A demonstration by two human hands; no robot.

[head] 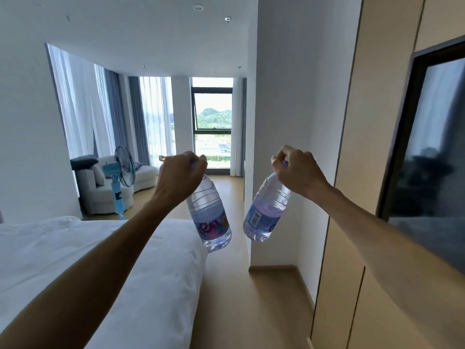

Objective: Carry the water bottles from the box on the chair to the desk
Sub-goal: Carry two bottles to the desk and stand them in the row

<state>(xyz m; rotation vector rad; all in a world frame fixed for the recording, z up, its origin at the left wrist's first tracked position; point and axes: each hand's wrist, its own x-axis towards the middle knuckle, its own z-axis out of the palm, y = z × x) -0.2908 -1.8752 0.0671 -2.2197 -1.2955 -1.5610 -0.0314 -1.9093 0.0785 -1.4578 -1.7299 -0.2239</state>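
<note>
My left hand (180,176) grips one clear water bottle (210,215) by its cap, and the bottle hangs below the hand, tilted, with its purple-blue label toward me. My right hand (298,172) grips a second water bottle (266,210) by its cap in the same way; its base swings left toward the first bottle. Both bottles hang in the air over the aisle between bed and wall, a small gap between them. The box, the chair and the desk are out of view.
A bed with white bedding (88,273) fills the lower left. A narrow wooden floor aisle (234,298) runs ahead beside a white wall pillar (276,147) and beige wardrobe panels (352,222). A blue standing fan (123,172) and a sofa (100,187) stand by the windows.
</note>
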